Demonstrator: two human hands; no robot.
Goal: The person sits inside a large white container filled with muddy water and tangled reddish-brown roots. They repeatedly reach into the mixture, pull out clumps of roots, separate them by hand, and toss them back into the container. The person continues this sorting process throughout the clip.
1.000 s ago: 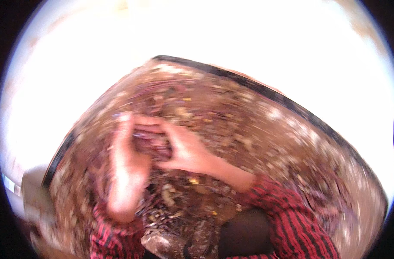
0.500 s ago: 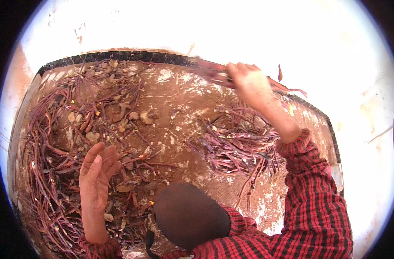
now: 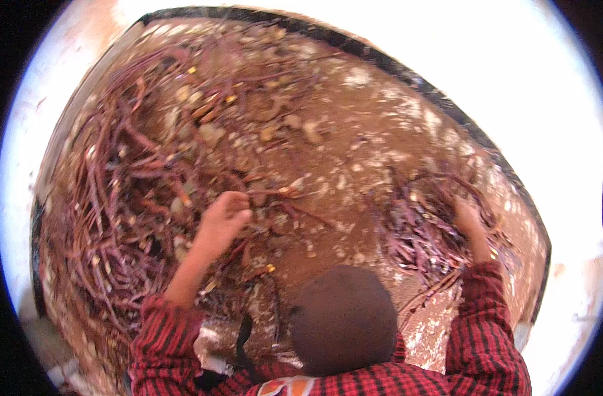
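Note:
Long, thin purplish-brown root-like stalks lie in a wide tangled heap (image 3: 126,264) on the left and in a smaller bundle (image 3: 420,231) on the right. My left hand (image 3: 223,223) hovers at the inner edge of the left heap, its fingers curled in. A stalk end shows beside those fingertips, but whether they grip it is unclear. My right hand (image 3: 466,216) reaches down onto the far right side of the smaller bundle. Blur and the stalks hide its fingertips.
The brown, dusty work surface (image 3: 354,158) has a dark raised rim (image 3: 440,99) along its far and right sides. Pale lumpy pieces (image 3: 212,134) are scattered among the stalks at the upper left. A dark brown rounded shape (image 3: 343,320) blocks the lower middle.
My right hand has come down from the far rim, where it held a handful of stalks, to the smaller bundle. My left hand's raised, spread fingers are now curled. The whole view has turned.

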